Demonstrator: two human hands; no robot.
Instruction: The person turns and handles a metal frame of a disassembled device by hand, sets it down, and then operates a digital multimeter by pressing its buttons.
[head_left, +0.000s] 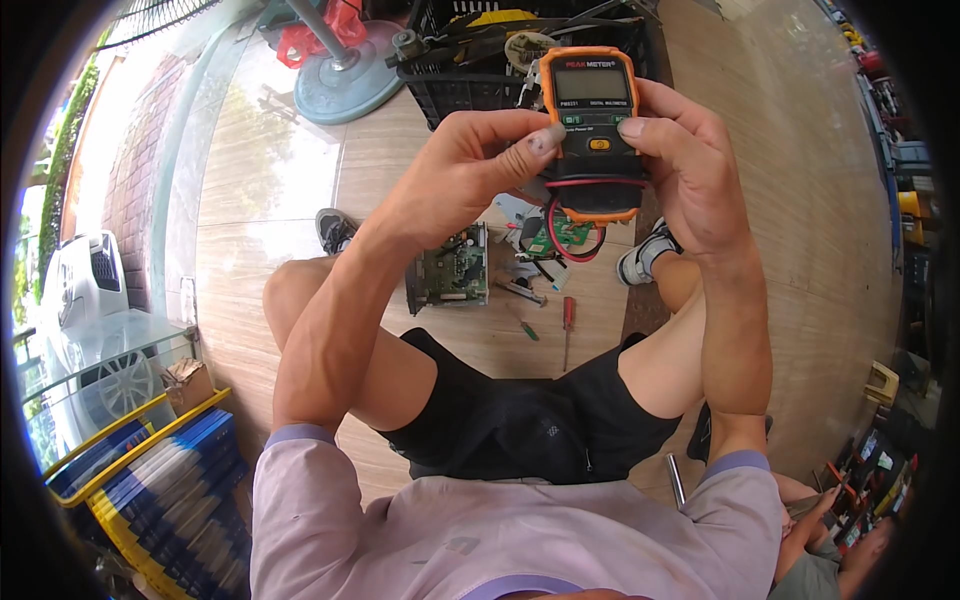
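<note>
An orange and black digital multimeter [597, 108] is held up in front of me, its grey display blank. My left hand [478, 165] grips its left edge, thumb on the front beside the buttons. My right hand [690, 165] holds the right edge, its thumb over a button below the display. Red and black leads [578, 250] are wrapped round the lower part of the meter and hang in a loop. Below on the floor lie an opened device with a circuit board [450, 268] and a green circuit board [570, 234], partly hidden by the meter and leads.
A red-handled screwdriver [569, 315] and a small green-handled tool [528, 330] lie on the tiled floor. Beyond stand a black crate [425, 95] of parts and a round stand base [350, 85]. Another person [825, 545] is at lower right, near shelved tools.
</note>
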